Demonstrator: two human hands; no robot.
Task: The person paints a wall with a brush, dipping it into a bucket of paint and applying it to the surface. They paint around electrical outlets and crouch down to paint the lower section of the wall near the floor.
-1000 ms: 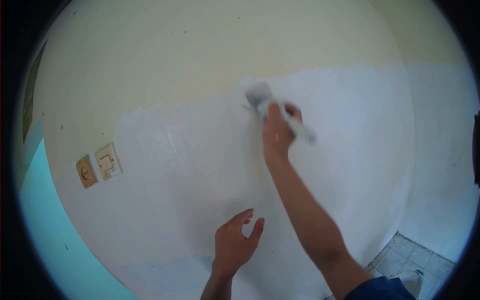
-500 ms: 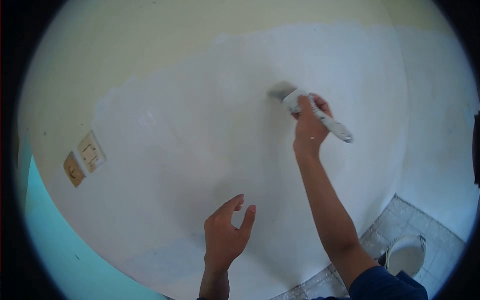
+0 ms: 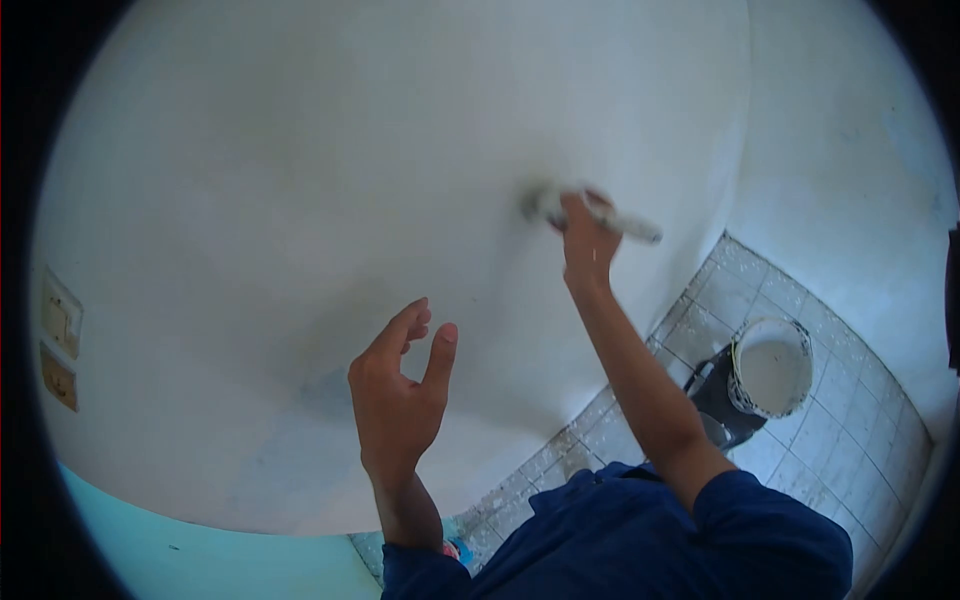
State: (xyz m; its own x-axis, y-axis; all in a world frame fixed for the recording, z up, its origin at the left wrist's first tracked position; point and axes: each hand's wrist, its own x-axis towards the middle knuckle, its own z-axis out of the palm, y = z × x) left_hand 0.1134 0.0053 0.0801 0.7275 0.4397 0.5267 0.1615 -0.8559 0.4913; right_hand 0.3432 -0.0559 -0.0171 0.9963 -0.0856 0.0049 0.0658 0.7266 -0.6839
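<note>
My right hand [image 3: 591,238] is wrapped round the handle of a paint-spattered brush [image 3: 634,226]. The bristles of the brush are blurred and meet the pale wall [image 3: 250,220], and the handle points to the right. Lower and to the left, my left hand [image 3: 400,395] is held up in front of the wall with thumb and fingers apart and nothing between them.
A white bucket [image 3: 772,368] of pale paint is on the tiled floor [image 3: 740,285] at the right, beside a dark container [image 3: 722,405]. A switch plate [image 3: 62,312] and a socket [image 3: 58,377] are at the far left. Turquoise wall [image 3: 220,562] shows at the lower left.
The view has tipped down and right, so more floor, the whole bucket and my blue shirt show. The brush in my right hand is lower on the wall. My left hand is still open.
</note>
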